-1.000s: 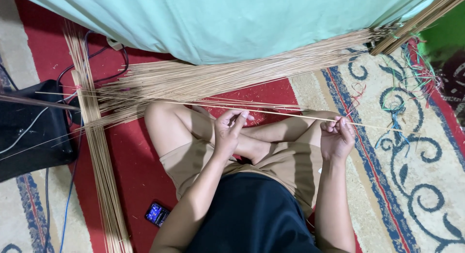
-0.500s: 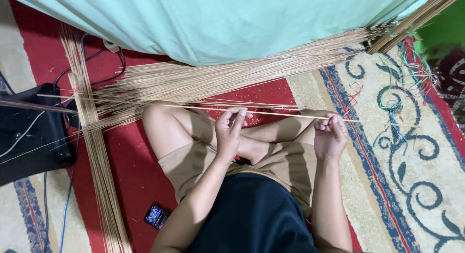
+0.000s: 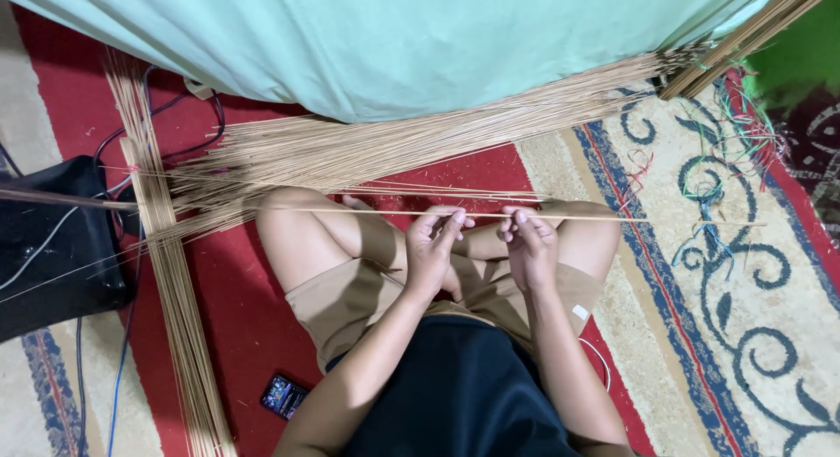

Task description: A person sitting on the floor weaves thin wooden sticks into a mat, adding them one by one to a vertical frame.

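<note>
While the person sits cross-legged on the red carpet [image 3: 236,317], the left hand [image 3: 433,247] and right hand [image 3: 529,247] each close a grip on one thin stick [image 3: 612,218] lying level above the knees. At twelve o'clock spreads a stick bundle [image 3: 394,146]; at seven o'clock lies a phone [image 3: 283,396].

Small phone [image 3: 283,396] on red rug by the knee, screen lit, perhaps bluish, white tag [image 3: 581,312] on shorts
</note>
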